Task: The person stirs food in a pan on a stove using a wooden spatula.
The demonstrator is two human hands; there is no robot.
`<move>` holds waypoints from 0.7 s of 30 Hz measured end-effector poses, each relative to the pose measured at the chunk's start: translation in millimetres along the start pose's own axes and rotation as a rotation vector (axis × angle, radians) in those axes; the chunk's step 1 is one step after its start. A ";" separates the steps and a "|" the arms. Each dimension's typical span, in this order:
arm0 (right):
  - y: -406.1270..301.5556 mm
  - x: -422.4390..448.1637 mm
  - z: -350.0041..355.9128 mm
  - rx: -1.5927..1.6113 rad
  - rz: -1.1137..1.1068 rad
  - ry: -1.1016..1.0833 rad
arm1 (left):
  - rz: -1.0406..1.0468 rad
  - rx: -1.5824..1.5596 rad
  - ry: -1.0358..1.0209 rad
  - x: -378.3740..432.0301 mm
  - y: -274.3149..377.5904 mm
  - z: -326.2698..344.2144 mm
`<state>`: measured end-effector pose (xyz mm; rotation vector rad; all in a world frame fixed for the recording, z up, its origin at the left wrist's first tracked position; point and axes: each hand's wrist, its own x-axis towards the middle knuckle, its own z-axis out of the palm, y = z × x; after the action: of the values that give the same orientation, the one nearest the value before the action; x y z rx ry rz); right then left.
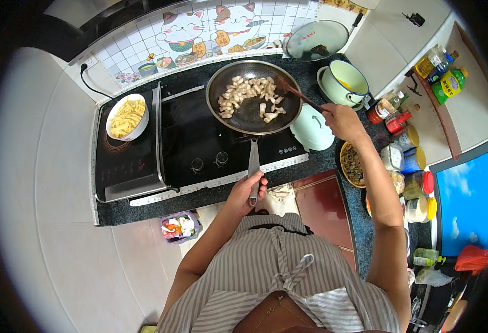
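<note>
My left hand (247,192) is closed around the metal handle (254,160) of a frying pan (244,118) on the stove. Pale chunks of meat (248,92), perhaps fatty pork, lie in the pan, most of them in a curved heap and a few apart at the lower right. In my right hand (344,123) is a brown wooden spatula (306,99). Its blade rests inside the pan at the right, beside the meat. Under the pan's right rim, near my right hand, lies a pale green enamel lid (314,131).
A white bowl of cut yellow strips (126,118) stands on an induction cooker (127,166) at left. Right of the pan are a green enamel pot (344,83), a glass lid (317,39), sauce bottles (383,109), jars (419,183) and a bowl of dark food (351,164). A small bin (180,227) sits below.
</note>
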<state>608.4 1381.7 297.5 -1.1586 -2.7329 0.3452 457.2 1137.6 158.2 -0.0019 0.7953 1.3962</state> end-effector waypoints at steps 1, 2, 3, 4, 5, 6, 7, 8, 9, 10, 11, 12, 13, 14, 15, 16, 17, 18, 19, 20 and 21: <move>-1.3 1.4 0.4 0.059 0.084 -0.041 | 0.012 -0.017 -0.013 -0.2 -1.0 -3.4; 0.8 6.5 9.6 0.066 0.081 -0.026 | 0.024 -0.033 -0.027 -0.2 -2.7 -6.2; 9.0 12.1 22.5 0.074 0.089 -0.001 | 0.028 -0.039 -0.050 0.9 -2.6 -5.5; 7.5 16.4 27.7 0.080 0.092 0.021 | 0.031 -0.049 -0.065 1.2 -2.1 -8.2; 2.8 22.3 36.7 0.057 0.126 0.040 | 0.033 -0.059 -0.081 1.6 -1.8 -12.0; -7.6 28.4 43.8 0.026 0.096 0.054 | 0.036 -0.071 -0.096 1.9 -1.4 -14.5; -14.9 32.5 49.7 -0.008 0.074 0.071 | 0.027 -0.070 -0.091 2.1 -0.9 -12.3; -19.7 38.2 56.9 0.017 0.065 0.063 | 0.016 -0.069 -0.087 2.3 -0.4 -9.2; -24.3 44.1 66.3 0.044 0.051 0.056 | 0.009 -0.065 -0.080 2.4 1.0 -7.3; -33.7 44.9 70.9 0.012 0.013 0.052 | 0.000 -0.066 -0.082 2.6 1.8 -5.9; -37.7 42.6 70.8 -0.026 0.017 0.025 | -0.011 -0.066 -0.085 3.3 1.4 -3.7; -50.4 37.8 61.5 -0.077 0.029 -0.034 | -0.014 -0.072 -0.079 1.7 2.4 -4.9; -60.8 30.1 48.3 -0.129 0.045 -0.094 | -0.004 -0.061 -0.076 0.7 2.9 -6.8; -63.4 20.0 34.0 -0.154 0.024 -0.088 | 0.003 -0.051 -0.073 -0.7 2.5 -9.1; -64.3 8.8 18.8 -0.179 -0.002 -0.086 | 0.013 -0.045 -0.067 -2.5 2.0 -12.1; -68.6 -5.1 1.2 -0.221 -0.018 -0.085 | 0.017 -0.056 -0.075 -4.1 1.0 -14.8; -61.7 -14.6 -6.9 -0.231 0.012 -0.111 | 0.015 -0.065 -0.088 -5.0 -1.0 -15.7; -56.7 -24.5 -14.3 -0.242 0.023 -0.095 | 0.019 -0.076 -0.103 -4.9 -2.4 -15.9; -54.8 -30.8 -17.3 -0.252 0.030 -0.079 | 0.016 -0.086 -0.102 -5.4 -3.6 -17.0; -54.8 -30.6 -11.7 -0.246 0.019 -0.042 | 0.015 -0.097 -0.100 -6.2 -4.5 -18.8; -51.5 -31.8 -6.0 -0.246 0.018 0.002 | 0.008 -0.105 -0.108 -5.1 -6.4 -16.4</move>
<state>596.3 1324.9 315.5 -1.2388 -2.8256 0.0085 454.9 1124.4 145.6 -0.0047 0.6326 1.4322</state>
